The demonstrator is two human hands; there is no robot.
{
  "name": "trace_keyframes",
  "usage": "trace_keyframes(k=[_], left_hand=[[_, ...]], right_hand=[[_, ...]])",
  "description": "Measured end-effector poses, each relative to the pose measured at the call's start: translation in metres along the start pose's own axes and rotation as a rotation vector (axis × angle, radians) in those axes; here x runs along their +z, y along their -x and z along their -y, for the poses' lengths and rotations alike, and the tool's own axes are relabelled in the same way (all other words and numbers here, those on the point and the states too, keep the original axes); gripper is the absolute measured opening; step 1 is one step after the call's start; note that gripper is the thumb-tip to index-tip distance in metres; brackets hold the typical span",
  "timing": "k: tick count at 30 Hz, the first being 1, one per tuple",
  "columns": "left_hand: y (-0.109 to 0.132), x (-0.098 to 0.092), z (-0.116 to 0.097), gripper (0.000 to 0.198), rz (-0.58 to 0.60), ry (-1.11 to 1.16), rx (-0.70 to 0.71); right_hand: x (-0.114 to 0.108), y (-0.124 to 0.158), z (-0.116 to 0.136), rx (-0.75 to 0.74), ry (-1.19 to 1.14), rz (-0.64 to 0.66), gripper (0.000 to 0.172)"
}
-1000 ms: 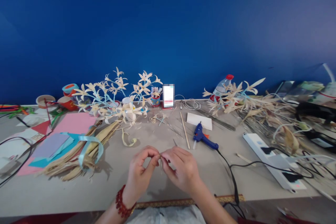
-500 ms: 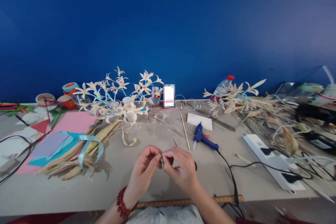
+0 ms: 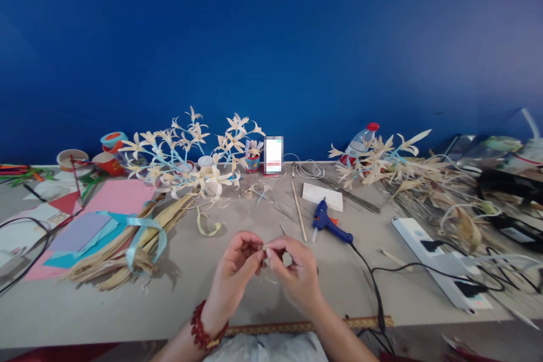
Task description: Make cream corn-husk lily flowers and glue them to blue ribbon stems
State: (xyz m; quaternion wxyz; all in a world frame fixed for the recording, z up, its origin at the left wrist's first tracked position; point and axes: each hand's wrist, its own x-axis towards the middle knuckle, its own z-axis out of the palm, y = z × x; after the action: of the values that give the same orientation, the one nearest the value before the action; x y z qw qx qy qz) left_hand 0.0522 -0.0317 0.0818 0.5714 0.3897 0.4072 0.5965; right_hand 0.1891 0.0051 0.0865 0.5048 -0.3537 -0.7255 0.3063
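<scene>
Blue wall [image 3: 271, 56] backs the cluttered counter [image 3: 178, 308]. At six o'clock, left hand [image 3: 235, 268] and right hand [image 3: 297, 271] jointly pinch a thin pale strip [image 3: 264, 248]; judged light, pliable, tearable; best gripped near its tip.

A grey table [image 3: 182, 308] carries pink sheets [image 3: 123, 195] and blue sheets [image 3: 63, 260] at left, with a bundle of dried husks [image 3: 106, 266] beside them. A curled pale strip [image 3: 207, 230], a slim wooden stick [image 3: 299, 212] and a white card [image 3: 333, 199] lie mid-table. Rightward are a blue glue gun [image 3: 324, 220], then a white power strip [image 3: 428, 260].
</scene>
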Motion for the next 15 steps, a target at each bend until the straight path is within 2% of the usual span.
trace_keyframes(k=[5, 9, 15], left_hand=[[0.0021, -0.0001, -0.0023, 0.015, 0.033, -0.11, 0.087], [0.0007, 0.001, -0.0024, 0.01, -0.003, -0.236, 0.216], [-0.0015, -0.001, -0.0026, 0.008, -0.062, -0.431, 0.337]], right_hand=[[-0.0008, 0.0006, -0.0037, -0.124, 0.081, -0.002, 0.011], [-0.0017, 0.0002, -0.0069, -0.249, 0.14, -0.003, 0.014], [-0.0033, -0.0013, -0.006, -0.26, 0.112, 0.017, 0.016]])
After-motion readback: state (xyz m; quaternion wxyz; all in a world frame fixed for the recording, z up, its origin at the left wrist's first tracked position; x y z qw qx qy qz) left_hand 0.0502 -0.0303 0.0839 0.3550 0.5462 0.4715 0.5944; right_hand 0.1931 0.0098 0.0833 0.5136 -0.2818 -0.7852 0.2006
